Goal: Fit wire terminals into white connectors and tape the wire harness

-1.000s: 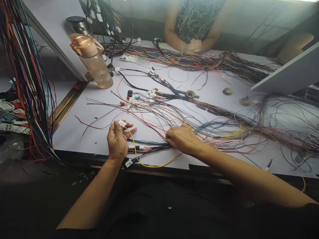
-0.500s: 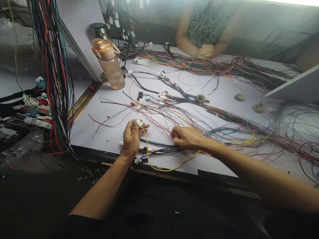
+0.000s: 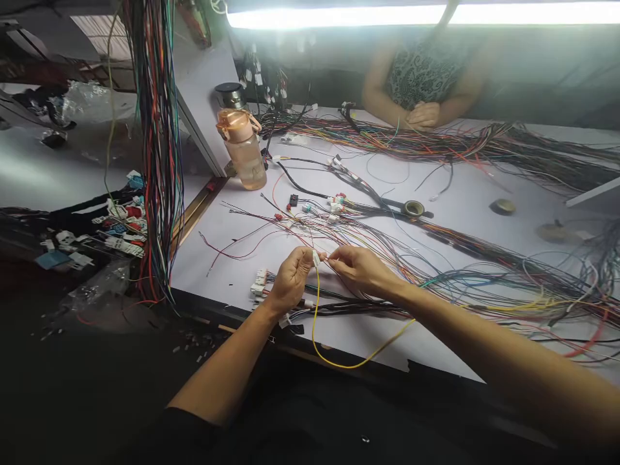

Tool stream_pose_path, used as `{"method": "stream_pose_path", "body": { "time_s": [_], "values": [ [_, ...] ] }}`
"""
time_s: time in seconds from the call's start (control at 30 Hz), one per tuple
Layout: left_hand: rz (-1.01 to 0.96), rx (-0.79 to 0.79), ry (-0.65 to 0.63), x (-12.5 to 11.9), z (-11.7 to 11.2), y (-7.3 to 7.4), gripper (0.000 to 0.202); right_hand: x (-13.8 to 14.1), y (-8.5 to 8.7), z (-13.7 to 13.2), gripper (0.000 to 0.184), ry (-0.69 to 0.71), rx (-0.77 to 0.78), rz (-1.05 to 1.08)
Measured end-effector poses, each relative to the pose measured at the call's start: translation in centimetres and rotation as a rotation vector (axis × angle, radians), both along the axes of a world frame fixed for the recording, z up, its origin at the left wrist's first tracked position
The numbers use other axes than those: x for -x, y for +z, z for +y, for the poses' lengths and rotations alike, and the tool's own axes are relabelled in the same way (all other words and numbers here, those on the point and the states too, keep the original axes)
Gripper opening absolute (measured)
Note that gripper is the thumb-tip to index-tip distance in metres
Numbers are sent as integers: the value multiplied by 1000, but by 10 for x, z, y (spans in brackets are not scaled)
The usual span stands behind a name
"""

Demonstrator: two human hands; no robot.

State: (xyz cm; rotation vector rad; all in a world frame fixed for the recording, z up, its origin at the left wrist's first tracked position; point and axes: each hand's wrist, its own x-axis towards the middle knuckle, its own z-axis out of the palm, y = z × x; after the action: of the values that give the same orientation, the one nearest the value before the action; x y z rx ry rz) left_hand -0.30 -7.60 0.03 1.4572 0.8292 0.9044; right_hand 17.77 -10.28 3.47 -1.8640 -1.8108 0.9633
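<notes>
My left hand (image 3: pixel 290 283) is closed, with a small white connector (image 3: pixel 316 259) pinched between thumb and fingers. A yellow wire (image 3: pixel 316 323) leaves the connector, loops down past the table's front edge and runs back to the right under my right forearm. Close beside the connector, my right hand (image 3: pixel 361 271) has thumb and forefinger pinched on a thin, reddish wire end, mostly hidden by the fingertips. Beneath my hands lie dark wire bundles (image 3: pixel 349 309) ending in white connectors (image 3: pixel 259 284) just left of my left hand.
Loose wires (image 3: pixel 465 274) spread across the right. A water bottle (image 3: pixel 247 158) stands at the back left, near a hanging wire bundle (image 3: pixel 157 148). A tape roll (image 3: pixel 413 208) lies mid-table. Across the table, a person's hands (image 3: pixel 423 116) rest together behind a long harness (image 3: pixel 387 141).
My right hand has come from the wires on the table up to the connector in my left hand. The view has shifted, so the scene sits lower and further right.
</notes>
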Motion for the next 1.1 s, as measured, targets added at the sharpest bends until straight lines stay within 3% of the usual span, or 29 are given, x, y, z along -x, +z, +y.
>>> {"method": "stream_pose_path", "body": {
  "time_s": [0.17,0.33,0.53,0.73,0.9,1.1],
  "values": [
    [-5,-10,58,0,3,-2,36,-7,13,-16,24,-32,-71,136],
    [-14,4,105,0,4,-2,38,-15,33,-35,25,-3,-57,417],
    [-1,28,120,0,5,-2,39,-32,35,-55,30,-201,72,804],
    [51,1,143,0,5,-4,43,-43,40,-68,31,-223,110,865],
    [51,1,175,-1,5,-5,42,-50,38,-83,38,-143,-38,890],
    [36,0,193,-1,5,-5,41,-67,31,-95,48,-245,-181,700]
  ]
}}
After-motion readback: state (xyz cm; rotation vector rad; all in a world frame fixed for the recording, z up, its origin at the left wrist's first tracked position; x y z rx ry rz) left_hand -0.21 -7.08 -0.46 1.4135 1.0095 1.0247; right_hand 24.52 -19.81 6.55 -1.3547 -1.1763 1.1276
